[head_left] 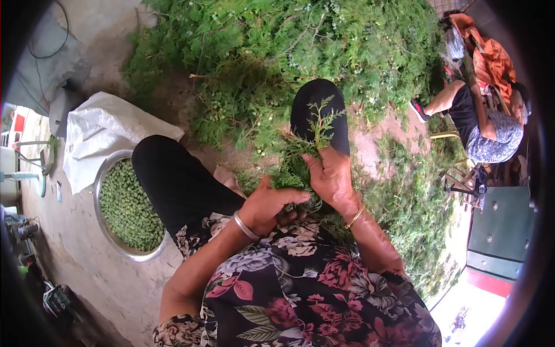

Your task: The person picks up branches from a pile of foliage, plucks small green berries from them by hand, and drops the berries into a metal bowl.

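Between my knees, both hands hold a leafy green conifer branch (pixel 318 124) with flat, scaly foliage. My left hand (pixel 269 205), with a silver bangle at the wrist, is closed around its lower foliage, and some of its fingers are hidden. Higher up, my right hand (pixel 332 176) grips the stem with the thumb laid along it; a gold bangle circles that wrist. To the left of my leg, a metal basin (pixel 98 199) holds many small green cones (pixel 130 208).
A large heap of cut conifer branches (pixel 370 52) spreads ahead and down the right side. A white woven sack (pixel 110 130) lies beside the basin. At right sits another person (pixel 494 139) near an orange cloth (pixel 491 52). Assorted items line the left edge.
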`<state>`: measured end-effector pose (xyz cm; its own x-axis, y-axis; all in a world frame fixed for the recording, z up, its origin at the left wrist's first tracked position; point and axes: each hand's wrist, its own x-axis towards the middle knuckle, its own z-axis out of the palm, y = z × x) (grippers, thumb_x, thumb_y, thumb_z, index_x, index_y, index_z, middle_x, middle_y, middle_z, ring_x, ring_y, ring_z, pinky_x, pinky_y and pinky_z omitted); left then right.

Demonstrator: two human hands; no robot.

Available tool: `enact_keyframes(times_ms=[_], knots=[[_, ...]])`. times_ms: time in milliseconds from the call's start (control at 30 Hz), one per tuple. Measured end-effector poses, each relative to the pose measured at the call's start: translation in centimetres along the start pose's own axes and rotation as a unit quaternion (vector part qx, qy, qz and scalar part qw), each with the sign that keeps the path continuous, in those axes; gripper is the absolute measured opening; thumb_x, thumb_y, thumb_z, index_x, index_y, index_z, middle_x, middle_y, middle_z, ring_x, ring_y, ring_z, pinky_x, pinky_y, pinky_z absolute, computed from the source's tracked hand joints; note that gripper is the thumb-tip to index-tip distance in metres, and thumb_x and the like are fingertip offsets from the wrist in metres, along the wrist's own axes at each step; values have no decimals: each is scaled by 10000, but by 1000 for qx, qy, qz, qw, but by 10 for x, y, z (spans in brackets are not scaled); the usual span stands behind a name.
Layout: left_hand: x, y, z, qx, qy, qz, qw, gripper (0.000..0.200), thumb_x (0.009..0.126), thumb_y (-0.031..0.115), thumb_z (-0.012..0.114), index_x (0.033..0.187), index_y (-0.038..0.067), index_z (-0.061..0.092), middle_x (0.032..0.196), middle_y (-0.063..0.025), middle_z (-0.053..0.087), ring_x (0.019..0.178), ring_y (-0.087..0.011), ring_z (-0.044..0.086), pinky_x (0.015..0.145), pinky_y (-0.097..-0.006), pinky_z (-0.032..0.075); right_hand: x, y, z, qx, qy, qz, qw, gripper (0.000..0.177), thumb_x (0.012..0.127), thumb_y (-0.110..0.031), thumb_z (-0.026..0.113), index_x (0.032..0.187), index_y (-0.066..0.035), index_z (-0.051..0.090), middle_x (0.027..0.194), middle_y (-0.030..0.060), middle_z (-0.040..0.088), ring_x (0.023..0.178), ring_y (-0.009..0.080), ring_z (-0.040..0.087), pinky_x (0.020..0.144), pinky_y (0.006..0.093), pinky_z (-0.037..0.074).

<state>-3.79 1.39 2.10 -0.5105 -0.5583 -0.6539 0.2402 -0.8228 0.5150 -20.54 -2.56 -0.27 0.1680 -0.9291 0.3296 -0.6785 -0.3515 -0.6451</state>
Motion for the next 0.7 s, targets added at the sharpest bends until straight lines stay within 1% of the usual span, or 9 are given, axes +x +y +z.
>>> enact_keyframes(times_ms=[133, 200, 333, 400, 467, 533, 567, 667, 700], knots=[[2, -5, -6, -15, 24, -28, 999, 157, 860, 192, 618, 880, 39, 650, 772, -66, 651, 607, -127, 566, 488, -232, 394, -3, -6, -2, -75, -10, -68, 995, 194, 782, -108, 685, 790, -9, 518, 607, 163, 543, 573, 373, 572, 504, 449, 429], [7, -11, -24, -47, -86, -45, 994, 181, 866, 179, 591, 879, 7, 646, 768, -95, 649, 589, -129, 549, 482, -240, 392, -4, -1, 0, -86, -1, -69, 994, 204, 786, -132, 687, 822, -10, 528, 584, 155, 526, 555, 361, 571, 495, 439, 438], [4, -22, -37, -43, -127, -29, 991, 207, 879, 167, 559, 881, -26, 631, 818, -154, 643, 585, -164, 543, 484, -265, 408, 6, -1, -7, -49, 49, -10, 998, 173, 819, -112, 668, 879, 9, 561, 618, 161, 558, 529, 352, 569, 479, 386, 453], [-5, -23, -39, -177, -125, 46, 975, 220, 888, 160, 553, 928, -49, 608, 857, -203, 629, 668, -212, 578, 523, -297, 453, 14, -8, -16, 67, 46, 74, 994, 165, 825, -65, 659, 953, 13, 588, 671, 182, 592, 524, 345, 546, 493, 355, 446], [-11, -22, -42, -243, -115, 88, 959, 230, 893, 157, 550, 951, -60, 596, 877, -227, 623, 709, -236, 595, 543, -312, 476, 13, -7, -18, 80, 45, 76, 993, 206, 817, -39, 665, 1009, 4, 601, 709, 192, 607, 530, 310, 534, 515, 328, 437], [-14, -20, -48, -395, -41, 117, 910, 301, 886, 150, 556, 1084, -76, 566, 977, -241, 597, 827, -303, 584, 652, -372, 525, 10, -4, -15, 28, 53, 36, 998, 194, 815, -45, 674, 987, 8, 603, 710, 182, 606, 557, 275, 552, 528, 335, 436], [-6, -25, -66, -450, -141, 134, 872, 350, 890, 158, 547, 1152, -74, 532, 1059, -261, 583, 934, -363, 588, 795, -464, 535, 8, -8, -16, 12, 48, 44, 998, 187, 809, -47, 686, 968, 6, 604, 702, 172, 602, 557, 257, 545, 524, 349, 424], [-13, -14, -68, -457, -124, 207, 856, 350, 891, 158, 548, 1152, -75, 535, 1115, -281, 571, 1003, -401, 580, 860, -506, 516, 5, -6, -14, 31, 49, 19, 998, 175, 808, -54, 694, 947, 2, 603, 694, 161, 593, 553, 241, 518, 518, 338, 411], [-15, -10, -70, -460, -140, 210, 851, 346, 894, 156, 543, 1148, -78, 537, 1171, -292, 551, 1065, -433, 559, 855, -517, 515, 5, -2, -12, 40, 51, 47, 997, 156, 816, -60, 691, 930, -2, 601, 688, 123, 589, 571, 193, 484, 543, 308, 411]])
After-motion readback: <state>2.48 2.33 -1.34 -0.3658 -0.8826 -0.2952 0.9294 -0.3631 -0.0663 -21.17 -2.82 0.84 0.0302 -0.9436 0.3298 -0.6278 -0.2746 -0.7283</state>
